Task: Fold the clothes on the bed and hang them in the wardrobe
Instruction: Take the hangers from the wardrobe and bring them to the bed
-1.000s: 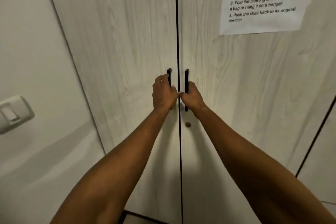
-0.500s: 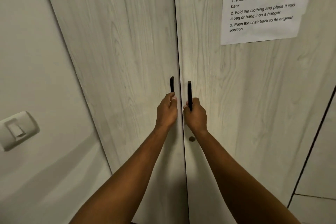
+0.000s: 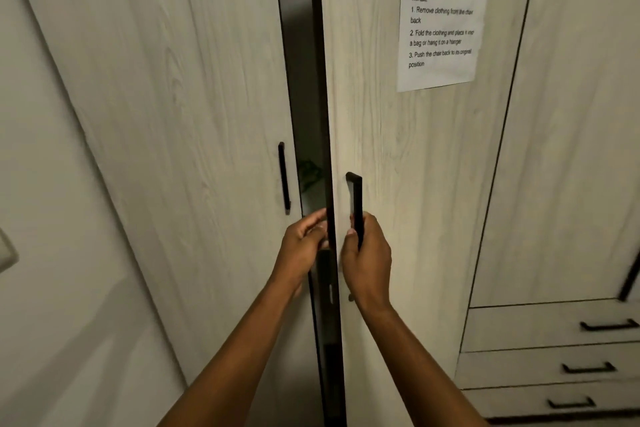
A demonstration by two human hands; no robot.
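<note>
Reaching forward from the bottom of the view, two bare forearms are seen extended toward a pale wood-grain wardrobe. The right hand [image 3: 367, 253] is curled around the lower part of the black bar handle [image 3: 356, 204] on the right door [image 3: 408, 156], with the thumb laid against the handle's near side. The left hand [image 3: 303, 246] is held at the dark inner edge of that same door, its fingers [image 3: 313, 220] bent toward the edge; whether the edge is actually gripped cannot be told. The left door [image 3: 194, 114] is set back from the hand, and its own black handle [image 3: 284, 178] is untouched. Between the two doors a narrow dark gap [image 3: 299, 80] is shown, and something green [image 3: 310, 175] is glimpsed inside, too dim to identify. A printed sheet of instructions [image 3: 441, 15] is stuck high on the right door. Farther right, another wardrobe panel is seen above three drawers [image 3: 540, 326] with black handles. A pale wall switch [image 3: 7, 253] is partly visible at the far left edge.
</note>
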